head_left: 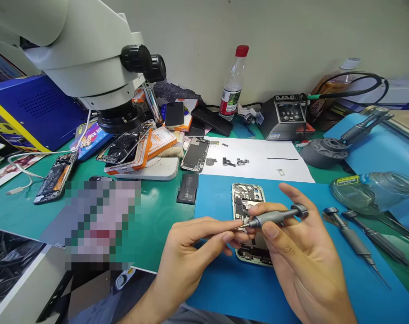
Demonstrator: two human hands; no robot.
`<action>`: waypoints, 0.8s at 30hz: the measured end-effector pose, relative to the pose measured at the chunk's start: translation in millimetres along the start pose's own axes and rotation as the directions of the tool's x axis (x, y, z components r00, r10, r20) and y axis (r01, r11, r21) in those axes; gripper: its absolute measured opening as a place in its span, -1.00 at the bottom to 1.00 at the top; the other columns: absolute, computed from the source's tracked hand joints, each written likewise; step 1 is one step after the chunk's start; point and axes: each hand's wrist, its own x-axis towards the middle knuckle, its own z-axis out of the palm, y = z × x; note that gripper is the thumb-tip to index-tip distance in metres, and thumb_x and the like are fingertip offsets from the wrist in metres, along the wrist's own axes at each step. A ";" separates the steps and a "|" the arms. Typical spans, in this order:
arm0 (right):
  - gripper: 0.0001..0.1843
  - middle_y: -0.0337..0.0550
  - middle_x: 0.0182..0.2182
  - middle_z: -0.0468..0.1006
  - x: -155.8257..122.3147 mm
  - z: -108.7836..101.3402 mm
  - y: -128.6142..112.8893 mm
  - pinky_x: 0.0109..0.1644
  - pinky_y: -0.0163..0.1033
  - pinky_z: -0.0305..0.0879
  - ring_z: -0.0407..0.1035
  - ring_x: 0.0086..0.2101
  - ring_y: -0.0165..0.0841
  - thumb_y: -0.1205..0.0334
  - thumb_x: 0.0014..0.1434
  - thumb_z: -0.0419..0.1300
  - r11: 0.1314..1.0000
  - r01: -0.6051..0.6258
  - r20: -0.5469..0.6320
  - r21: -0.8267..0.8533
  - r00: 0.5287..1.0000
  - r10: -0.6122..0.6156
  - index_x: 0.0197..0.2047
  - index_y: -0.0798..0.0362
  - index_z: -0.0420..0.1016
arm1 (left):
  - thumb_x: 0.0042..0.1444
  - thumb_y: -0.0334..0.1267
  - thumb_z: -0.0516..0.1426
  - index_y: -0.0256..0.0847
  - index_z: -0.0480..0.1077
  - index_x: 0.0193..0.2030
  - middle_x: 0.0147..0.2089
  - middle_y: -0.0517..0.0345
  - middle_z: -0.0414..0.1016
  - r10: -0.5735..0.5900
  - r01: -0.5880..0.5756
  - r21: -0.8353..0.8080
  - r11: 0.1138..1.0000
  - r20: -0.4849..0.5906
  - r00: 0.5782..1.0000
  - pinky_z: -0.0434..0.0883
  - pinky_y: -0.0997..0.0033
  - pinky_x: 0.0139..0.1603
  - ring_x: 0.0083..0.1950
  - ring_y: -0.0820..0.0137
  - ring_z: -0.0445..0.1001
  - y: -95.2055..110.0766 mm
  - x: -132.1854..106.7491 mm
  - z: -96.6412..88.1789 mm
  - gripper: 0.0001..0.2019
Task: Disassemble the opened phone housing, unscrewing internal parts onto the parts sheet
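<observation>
An opened phone [245, 198] lies on a blue mat [217, 279], its insides facing up. My right hand [298, 256] is closed round a grey precision screwdriver [276, 217], held sideways above the phone with the tip pointing left. My left hand [191, 252] pinches at that tip with thumb and forefinger; whether a small part sits between them is too tiny to tell. Both hands hover over the phone's lower half and hide it.
A white sheet [258, 155] behind the mat carries small phone parts. Two more screwdrivers [351, 236] lie at the right beside a glass jar [373, 191]. A microscope [89, 58] hangs at the upper left over several opened phones. A plastic bottle [233, 85] and a soldering station [287, 117] stand at the back.
</observation>
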 end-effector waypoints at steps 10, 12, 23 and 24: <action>-0.49 -0.19 -0.16 0.76 2.2 -3.4 1.5 -0.24 -0.26 0.72 0.70 -0.32 -0.30 0.24 0.38 0.42 0.998 0.059 0.068 -0.008 0.996 -0.058 0.31 -0.22 0.46 | 0.44 -0.39 0.32 0.14 0.77 0.07 -0.09 0.31 0.83 -0.038 0.039 -0.061 0.997 0.010 0.999 0.67 0.65 -0.11 -0.13 0.49 0.76 0.5 1.4 0.7 -0.72; -0.49 -0.18 -0.16 0.76 1.8 -4.1 1.6 -0.24 -0.25 0.73 0.70 -0.32 -0.30 0.25 0.38 0.41 0.998 0.064 0.076 -0.008 0.995 -0.063 0.33 -0.21 0.45 | 0.44 -0.40 0.32 0.13 0.77 0.07 -0.09 0.30 0.83 -0.048 0.049 -0.073 0.996 0.014 0.999 0.67 0.65 -0.11 -0.11 0.48 0.77 1.0 1.0 0.8 -0.72; -0.43 -0.16 -0.20 0.73 1.0 -1.8 -1.8 -0.26 -0.22 0.71 0.66 -0.33 -0.28 0.18 0.33 0.47 0.999 -0.035 0.020 -0.009 0.999 0.035 0.33 -0.22 0.43 | 0.44 -0.44 0.31 0.11 0.76 0.09 -0.07 0.28 0.84 -0.055 0.057 -0.068 0.996 0.029 0.998 0.67 0.64 -0.07 -0.09 0.46 0.77 1.5 -1.4 -1.6 -0.69; -0.42 -0.16 -0.20 0.72 0.5 -2.2 -1.9 -0.26 -0.22 0.70 0.66 -0.33 -0.28 0.18 0.32 0.47 0.999 -0.044 0.018 -0.008 0.999 0.044 0.33 -0.21 0.43 | 0.44 -0.44 0.31 0.12 0.76 0.09 -0.07 0.28 0.84 -0.055 0.057 -0.070 0.996 0.030 0.998 0.67 0.64 -0.07 -0.09 0.46 0.77 1.3 -1.4 -1.5 -0.69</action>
